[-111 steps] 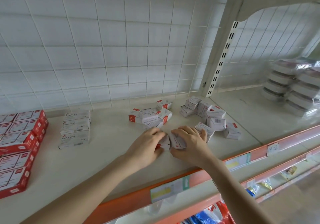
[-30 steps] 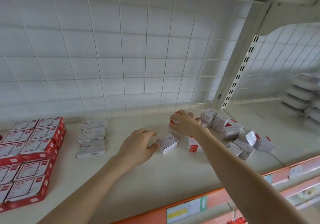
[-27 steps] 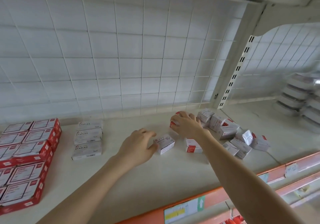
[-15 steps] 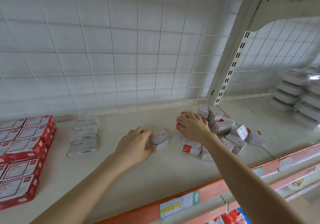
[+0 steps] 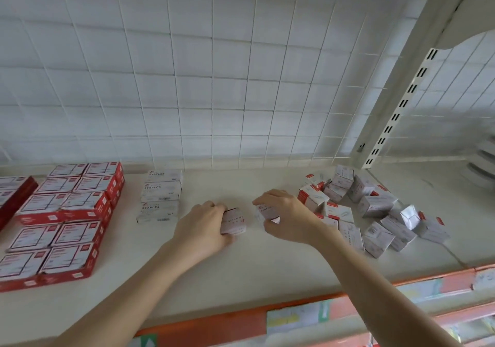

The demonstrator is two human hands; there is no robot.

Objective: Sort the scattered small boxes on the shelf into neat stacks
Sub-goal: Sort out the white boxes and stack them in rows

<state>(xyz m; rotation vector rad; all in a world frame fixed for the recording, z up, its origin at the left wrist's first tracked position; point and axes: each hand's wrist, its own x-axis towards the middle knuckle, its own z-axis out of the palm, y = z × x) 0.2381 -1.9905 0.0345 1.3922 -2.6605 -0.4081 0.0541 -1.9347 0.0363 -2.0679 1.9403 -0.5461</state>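
— Where are the boxes?
— The left hand (image 5: 203, 226) has its fingers (image 5: 214, 207) curled round one small box (image 5: 233, 222) on the shelf (image 5: 267, 266). Just beside it, the right hand (image 5: 289, 218) pinches a second box (image 5: 267, 211). The scattered pile (image 5: 375, 207) lies to the right

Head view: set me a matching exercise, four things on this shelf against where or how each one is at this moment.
Things:
1. left hand
2. STAPLES boxes
3. red boxes
4. loose small boxes

Place or state:
a. jumbled heap at the right of the shelf
b. neat block at the far left
c. grips a small box mid-shelf
d. white, lined up front to back

Pairs: 1-c, 2-d, 3-b, 4-a.
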